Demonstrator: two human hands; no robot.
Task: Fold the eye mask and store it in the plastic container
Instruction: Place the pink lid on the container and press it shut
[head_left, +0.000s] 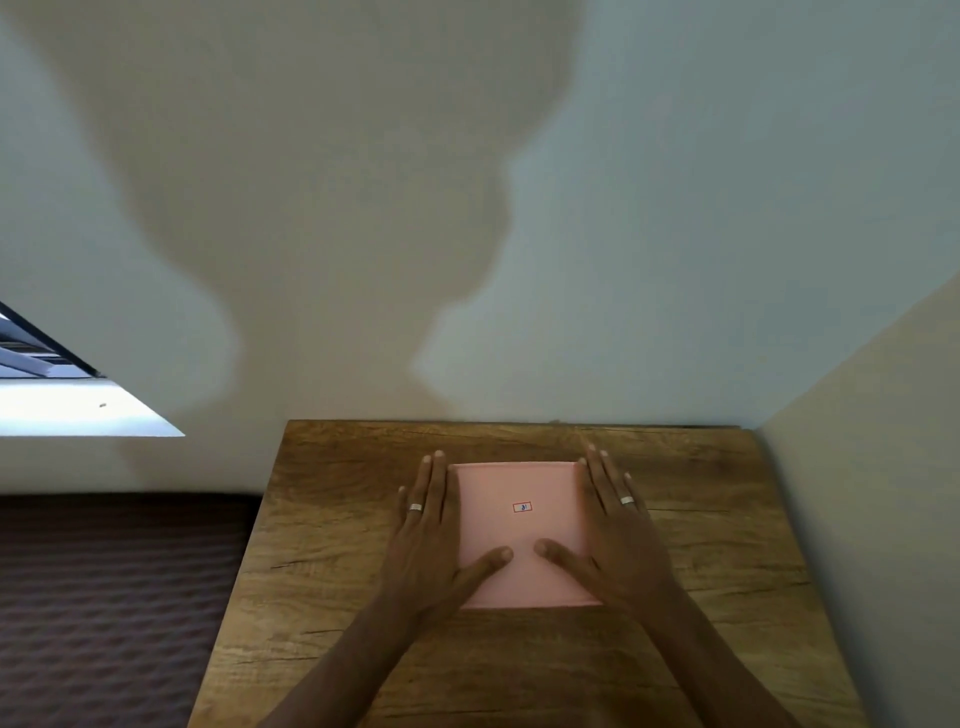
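A pink plastic container (522, 525) with its lid on lies flat in the middle of the wooden table (332, 519); a small red-framed sticker marks the lid's centre. My left hand (434, 530) lies flat along its left side, thumb resting on the lid. My right hand (615, 530) lies flat along the right side, thumb also on the lid. Each hand wears a ring. No eye mask shows anywhere in view.
The table stands in a corner, with a pale wall (519, 260) behind it and another wall (883, 467) on the right. A dark quilted bed surface (114, 597) lies to the left, and a window (47, 384) is at the far left.
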